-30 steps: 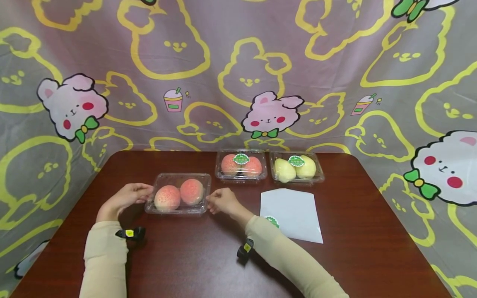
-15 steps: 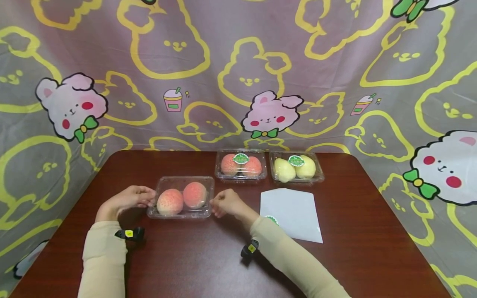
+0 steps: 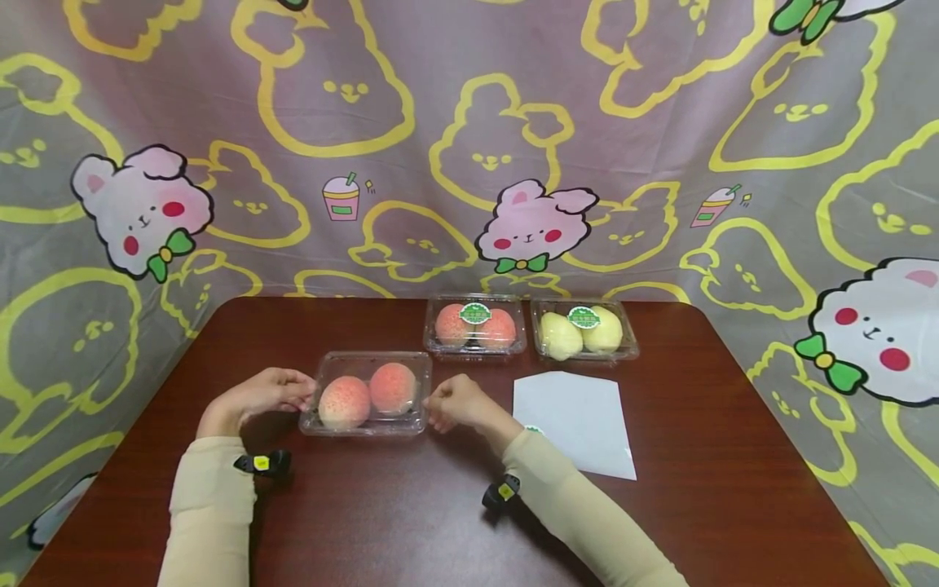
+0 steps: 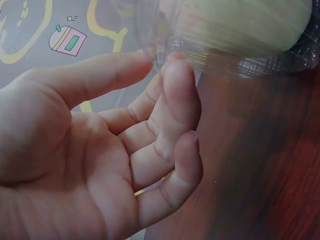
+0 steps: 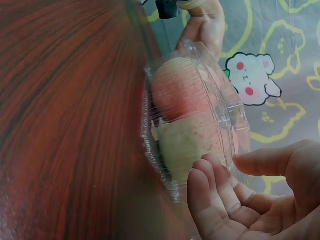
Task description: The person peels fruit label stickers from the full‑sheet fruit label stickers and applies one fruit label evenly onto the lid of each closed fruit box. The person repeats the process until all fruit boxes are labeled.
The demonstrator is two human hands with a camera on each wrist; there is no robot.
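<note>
Between my two hands is a clear plastic fruit box (image 3: 363, 430), with a pinkish peach (image 3: 345, 402) and a second peach (image 3: 393, 387) inside. My left hand (image 3: 264, 395) pinches the box's left edge between thumb and index finger, the other fingers loosely bent below. On the opposite side, my right hand (image 3: 464, 406) pinches the right edge with thumb and fingertips. The right wrist view shows the box wall (image 5: 220, 110) end-on, close over the table. No label shows on this box's lid.
At the back stand a labelled box of peaches (image 3: 477, 354) and, to its right, a labelled box of pale yellow pears (image 3: 587, 355). A white sheet (image 3: 575, 424) with a green sticker (image 3: 534, 429) lies right of my right hand. A patterned curtain (image 3: 411, 98) hangs behind the table (image 3: 381, 514).
Both hands have moved the peach box to the right and slightly nearer to me, keeping hold of its two sides. The boxes at the back and the white sheet have not moved.
</note>
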